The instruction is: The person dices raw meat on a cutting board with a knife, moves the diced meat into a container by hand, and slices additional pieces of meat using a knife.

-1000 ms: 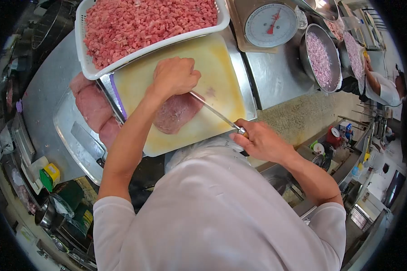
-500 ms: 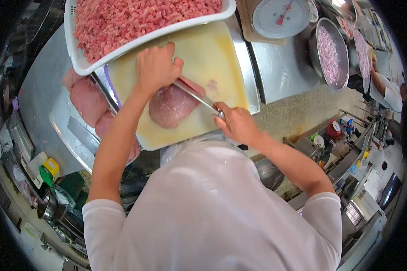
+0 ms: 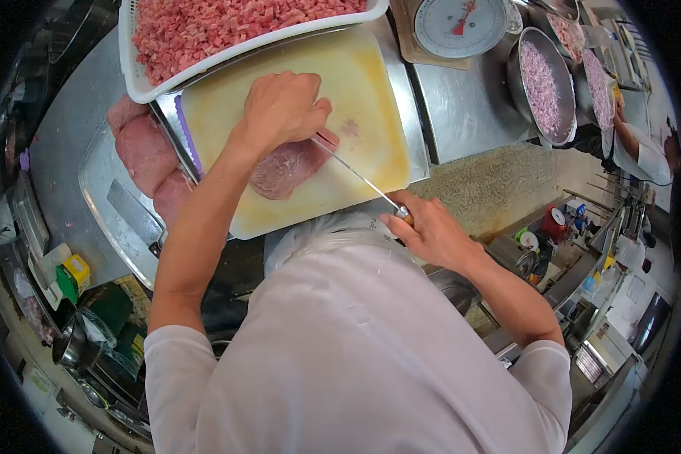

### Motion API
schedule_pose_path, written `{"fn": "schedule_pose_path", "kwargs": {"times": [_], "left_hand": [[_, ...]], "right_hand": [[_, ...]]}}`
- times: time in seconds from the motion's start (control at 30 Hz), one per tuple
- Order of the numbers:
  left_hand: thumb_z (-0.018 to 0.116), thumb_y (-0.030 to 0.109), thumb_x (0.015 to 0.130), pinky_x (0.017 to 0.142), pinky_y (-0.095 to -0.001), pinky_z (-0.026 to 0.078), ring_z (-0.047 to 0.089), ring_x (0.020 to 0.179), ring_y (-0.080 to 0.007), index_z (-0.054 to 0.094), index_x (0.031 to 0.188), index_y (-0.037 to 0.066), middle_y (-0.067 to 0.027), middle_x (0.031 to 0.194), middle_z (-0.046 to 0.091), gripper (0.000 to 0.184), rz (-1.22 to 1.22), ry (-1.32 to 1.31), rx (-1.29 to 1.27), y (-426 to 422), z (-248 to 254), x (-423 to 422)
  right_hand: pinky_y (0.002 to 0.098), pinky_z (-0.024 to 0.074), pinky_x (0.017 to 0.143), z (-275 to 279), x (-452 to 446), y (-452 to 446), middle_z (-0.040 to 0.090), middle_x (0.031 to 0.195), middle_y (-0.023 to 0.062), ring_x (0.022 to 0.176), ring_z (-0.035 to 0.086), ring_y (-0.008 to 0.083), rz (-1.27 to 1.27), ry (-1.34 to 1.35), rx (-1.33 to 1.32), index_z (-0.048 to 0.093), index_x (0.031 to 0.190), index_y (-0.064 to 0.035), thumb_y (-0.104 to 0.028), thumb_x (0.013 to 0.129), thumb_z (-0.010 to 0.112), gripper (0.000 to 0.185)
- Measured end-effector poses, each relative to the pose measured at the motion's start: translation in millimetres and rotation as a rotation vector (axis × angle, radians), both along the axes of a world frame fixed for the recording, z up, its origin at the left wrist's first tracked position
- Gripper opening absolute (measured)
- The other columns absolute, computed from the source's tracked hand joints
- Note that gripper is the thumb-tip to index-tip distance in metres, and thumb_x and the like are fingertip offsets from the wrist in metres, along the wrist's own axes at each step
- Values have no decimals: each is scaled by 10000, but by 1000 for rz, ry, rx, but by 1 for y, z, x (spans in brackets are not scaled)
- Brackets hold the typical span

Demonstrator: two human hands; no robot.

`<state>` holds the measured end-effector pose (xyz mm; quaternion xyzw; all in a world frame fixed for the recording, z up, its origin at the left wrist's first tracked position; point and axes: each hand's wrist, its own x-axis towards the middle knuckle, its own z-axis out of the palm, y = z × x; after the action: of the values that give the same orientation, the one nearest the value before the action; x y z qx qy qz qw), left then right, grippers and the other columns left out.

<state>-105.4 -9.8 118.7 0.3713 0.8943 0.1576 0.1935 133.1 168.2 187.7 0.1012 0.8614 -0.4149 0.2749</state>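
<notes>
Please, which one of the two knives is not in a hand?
The broad-bladed knife, lying in the metal tray at left; the thin knife is in the right hand.

Commercial-type kitchen. Steel desk [image 3: 461,113] fitted with a dial scale [image 3: 460,29]; diced meat held in a white basket [image 3: 131,72], chopped pinkish pieces in metal bowls [image 3: 516,76]; co-worker [image 3: 643,151] seen beyond.

Shiny steel worktop [image 3: 68,140] showing on 2 sides, worn speckled floor [image 3: 480,189] past its right part, patterned floor patch [image 3: 138,295] at lower left, crowded counters [image 3: 564,284] and pale wall [image 3: 660,261] at right, whitish light.
</notes>
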Motion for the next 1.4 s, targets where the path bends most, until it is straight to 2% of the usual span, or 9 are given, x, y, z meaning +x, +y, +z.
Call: {"fn": "schedule_pose_path", "kwargs": {"times": [0.03, 0.17, 0.23, 0.53, 0.67, 0.77, 0.83, 1.13, 1.4], "left_hand": [[636, 319, 863, 790, -541, 521, 690, 822, -450, 704, 900, 12, -242, 810, 713, 317, 15, -27, 3, 0, 0, -2], [632, 291, 833, 794, -542, 522, 693, 833, -450, 707, 888, 16, -239, 822, 718, 290, 90, -55, 42, -10, -16, -17], [633, 284, 823, 792, -542, 525, 697, 836, -449, 708, 880, 21, -237, 820, 719, 280, 135, -33, 53, -17, -24, -28], [648, 297, 806, 743, -558, 546, 704, 762, -455, 711, 867, 34, -248, 778, 710, 277, 173, 165, 8, -28, -35, -44], [658, 300, 824, 734, -557, 555, 707, 763, -463, 713, 838, 15, -261, 785, 710, 291, 124, 200, 58, -30, -38, -44], [648, 315, 858, 752, -551, 549, 708, 804, -455, 716, 846, 18, -252, 806, 718, 306, 96, 214, 78, -28, -24, -43], [638, 331, 887, 761, -545, 534, 707, 824, -437, 711, 858, 36, -224, 824, 731, 305, 104, 165, 53, -21, 15, -20], [639, 325, 854, 785, -547, 516, 691, 831, -446, 705, 848, 20, -237, 805, 711, 312, 80, -21, 53, -18, -4, -4], [637, 311, 830, 752, -553, 533, 697, 787, -449, 709, 868, 38, -234, 781, 711, 285, 237, 58, 93, -42, -38, -36]], "right_hand": [[427, 495, 596, 4, -2, 0, 611, 596, 177, 530, 627, 308, 22, 16, 0, 604, 1298, 85, -250, 1025, 642, 434], [490, 504, 609, 8, -28, -15, 624, 614, 199, 573, 646, 379, 62, -24, 59, 601, 1220, 59, -237, 1036, 615, 348], [533, 524, 629, -8, -38, -26, 654, 656, 231, 635, 661, 456, 95, -9, 141, 611, 1132, 32, -238, 1037, 602, 286], [514, 519, 631, -91, -46, -32, 650, 657, 234, 643, 654, 460, 66, 214, 129, 616, 1189, 16, -224, 1012, 631, 299], [495, 521, 635, -87, -46, -25, 649, 674, 242, 636, 663, 441, 52, 231, 79, 652, 1166, 33, -259, 1013, 643, 329], [516, 535, 698, -43, -35, -25, 700, 749, 245, 720, 682, 459, -5, 177, 19, 654, 1119, 45, -266, 990, 659, 336], [503, 529, 694, -23, -14, -25, 691, 729, 242, 703, 674, 457, -58, 142, -16, 655, 1142, 47, -247, 991, 661, 330], [482, 486, 610, 15, -10, -25, 592, 591, 206, 577, 617, 405, 34, -1, 58, 623, 1176, 58, -214, 1017, 637, 316], [541, 538, 629, -49, -49, -44, 666, 657, 222, 644, 674, 460, 118, 56, 148, 592, 1125, 20, -198, 1006, 623, 251]]}}
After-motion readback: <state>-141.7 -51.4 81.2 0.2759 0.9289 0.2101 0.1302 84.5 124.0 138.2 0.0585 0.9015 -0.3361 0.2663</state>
